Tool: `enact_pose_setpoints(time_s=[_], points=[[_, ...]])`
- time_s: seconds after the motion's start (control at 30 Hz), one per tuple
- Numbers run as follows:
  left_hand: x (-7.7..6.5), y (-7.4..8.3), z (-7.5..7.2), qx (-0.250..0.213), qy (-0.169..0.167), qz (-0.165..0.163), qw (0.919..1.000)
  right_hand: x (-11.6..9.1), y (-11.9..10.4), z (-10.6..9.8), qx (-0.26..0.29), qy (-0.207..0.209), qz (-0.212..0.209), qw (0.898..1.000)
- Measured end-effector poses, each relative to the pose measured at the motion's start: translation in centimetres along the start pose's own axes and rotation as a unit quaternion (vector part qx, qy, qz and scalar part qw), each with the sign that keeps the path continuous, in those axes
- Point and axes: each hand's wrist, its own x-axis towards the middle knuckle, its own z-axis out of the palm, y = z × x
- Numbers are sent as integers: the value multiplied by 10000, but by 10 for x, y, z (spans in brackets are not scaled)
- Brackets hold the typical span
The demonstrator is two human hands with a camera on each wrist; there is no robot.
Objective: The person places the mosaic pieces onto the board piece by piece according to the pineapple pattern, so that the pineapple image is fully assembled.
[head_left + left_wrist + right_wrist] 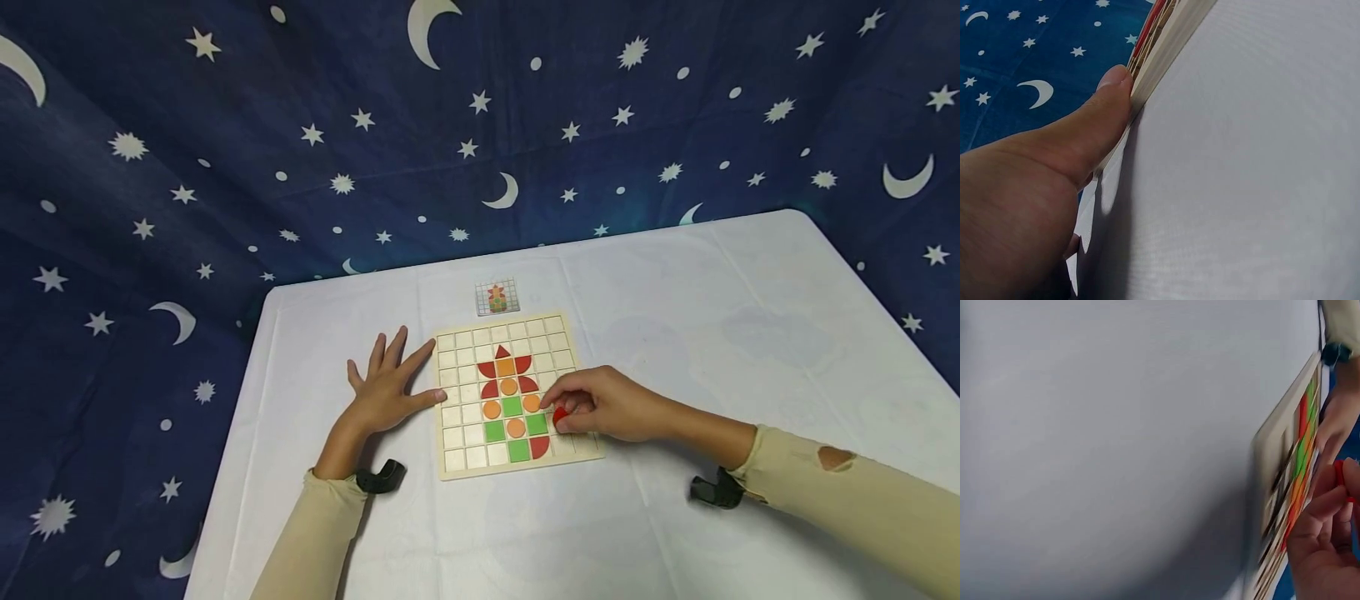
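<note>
A pale wooden grid board (457, 463) lies on the white table, with red, orange and green pieces set in a flower-like figure (512, 400). My right hand (592, 404) rests over the board's right side and pinches a small red piece (559, 415) between thumb and fingers; that red piece (1339, 472) also shows in the right wrist view. My left hand (386, 387) lies flat on the table, fingers spread, its thumb (1107, 103) pressed against the board's left edge (1163, 50).
A small picture card (497, 297) showing the same figure lies just beyond the board. The white tablecloth (712, 333) covers the table. A dark blue star-and-moon cloth (300, 125) hangs behind and to the left.
</note>
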Motion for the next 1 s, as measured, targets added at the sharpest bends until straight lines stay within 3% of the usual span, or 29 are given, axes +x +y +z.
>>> enact_pose_setpoints(time_s=[0.23, 0.67, 1.0], points=[[1, 0, 1, 1, -6, 11, 10000, 27, -20, 30, 244, -204, -270, 9991], [3, 0, 1, 77, -34, -40, 10000, 44, -31, 59, -283, -126, -670, 9973], [1, -1, 0, 55, -66, -37, 10000, 48, -34, 70, -1272, 69, -1259, 9838]])
